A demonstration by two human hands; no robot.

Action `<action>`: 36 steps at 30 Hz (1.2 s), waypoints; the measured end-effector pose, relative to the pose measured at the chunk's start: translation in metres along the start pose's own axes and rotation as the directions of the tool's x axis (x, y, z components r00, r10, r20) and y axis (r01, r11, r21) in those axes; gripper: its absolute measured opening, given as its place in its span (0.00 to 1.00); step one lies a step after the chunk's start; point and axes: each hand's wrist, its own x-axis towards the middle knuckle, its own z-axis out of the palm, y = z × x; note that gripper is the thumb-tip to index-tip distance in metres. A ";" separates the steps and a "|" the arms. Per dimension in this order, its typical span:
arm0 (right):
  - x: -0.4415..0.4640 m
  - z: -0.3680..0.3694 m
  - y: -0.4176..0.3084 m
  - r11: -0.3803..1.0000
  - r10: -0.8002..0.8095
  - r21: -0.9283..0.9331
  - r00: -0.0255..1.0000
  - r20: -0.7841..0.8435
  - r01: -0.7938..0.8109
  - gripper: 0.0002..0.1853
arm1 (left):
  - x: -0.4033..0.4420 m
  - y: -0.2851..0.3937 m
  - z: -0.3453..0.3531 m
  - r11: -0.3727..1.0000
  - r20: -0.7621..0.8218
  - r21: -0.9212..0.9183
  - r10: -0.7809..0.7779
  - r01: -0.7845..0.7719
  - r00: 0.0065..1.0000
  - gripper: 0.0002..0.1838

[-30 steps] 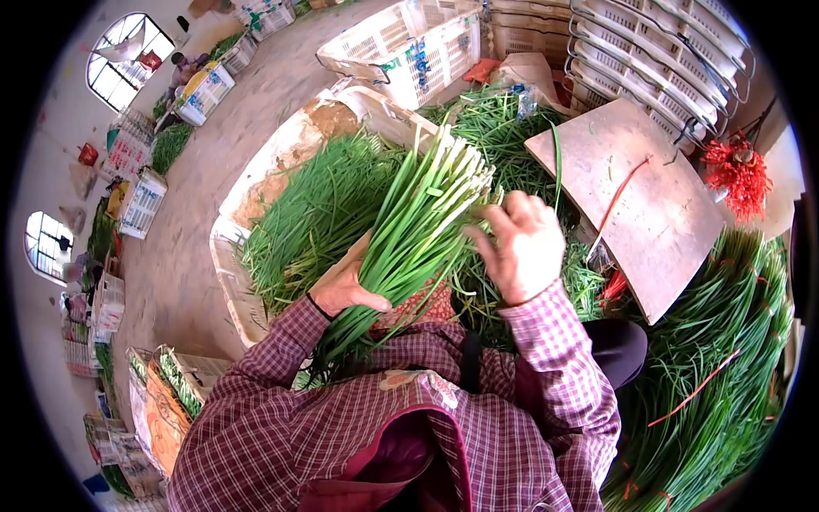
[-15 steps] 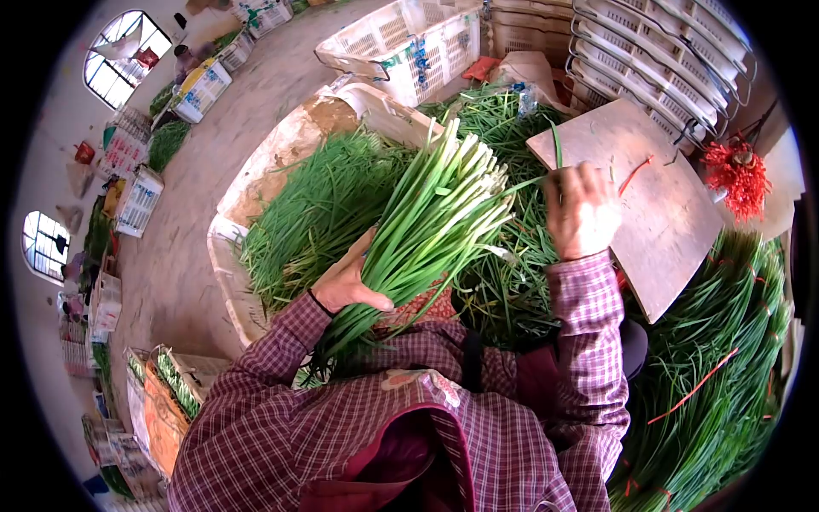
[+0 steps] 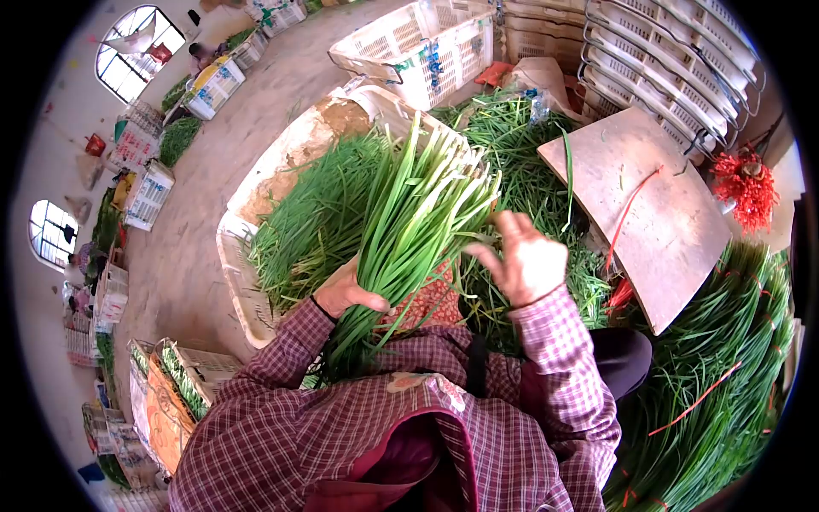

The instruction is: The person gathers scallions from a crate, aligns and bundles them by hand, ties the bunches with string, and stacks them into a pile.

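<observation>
A thick bunch of long green stalks [image 3: 409, 222] with pale ends pointing up and right lies in my left hand [image 3: 344, 290], whose thumb crosses over its lower part. Just right of the pale ends is my right hand [image 3: 531, 263], thumb and forefinger apart, with nothing seen between them. Behind the bunch, more green stalks [image 3: 316, 205] fill a white crate [image 3: 236, 273] lined with pale sheeting. Loose leaves [image 3: 520, 162] are heaped on the right of that crate.
A board [image 3: 641, 205] with a red tie lies at the right, near red strips [image 3: 744, 183]. Tied green bundles [image 3: 725, 367] are piled below it. Stacked crates [image 3: 657, 68] and an empty crate [image 3: 418, 51] stand behind. Two people are partly visible far left.
My right hand went out right towards the board, then came back beside the pale ends, its fingers now apart. My left hand keeps its hold. The view has shifted slightly.
</observation>
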 end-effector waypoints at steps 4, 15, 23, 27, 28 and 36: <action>-0.004 0.024 -0.016 0.973 -0.170 0.132 0.975 -0.147 0.189 0.11 | -0.002 0.007 0.004 1.000 -0.042 0.014 -0.012 0.013 0.999 0.45; -0.039 -0.104 0.058 0.995 0.018 0.101 0.998 -0.062 -0.012 0.07 | -0.009 -0.011 -0.027 0.983 -0.119 -0.062 -0.179 0.172 0.977 0.38; -0.025 -0.080 0.019 0.995 0.031 0.101 0.988 -0.154 -0.016 0.07 | -0.008 0.003 -0.003 0.997 -0.099 -0.038 -0.076 0.072 0.992 0.42; 0.012 -0.031 -0.043 0.950 -0.026 0.295 0.967 -0.255 0.104 0.05 | -0.004 0.018 0.023 1.000 -0.090 0.006 0.008 -0.008 0.996 0.45; 0.020 -0.018 -0.050 0.951 0.004 0.297 0.954 -0.299 0.089 0.06 | -0.004 0.020 0.023 0.999 -0.054 0.006 -0.031 0.031 0.998 0.45; 0.026 0.002 -0.061 0.822 0.292 0.534 0.951 -0.099 -0.197 0.09 | 0.000 -0.002 0.016 0.997 -0.004 0.042 0.068 -0.068 0.998 0.40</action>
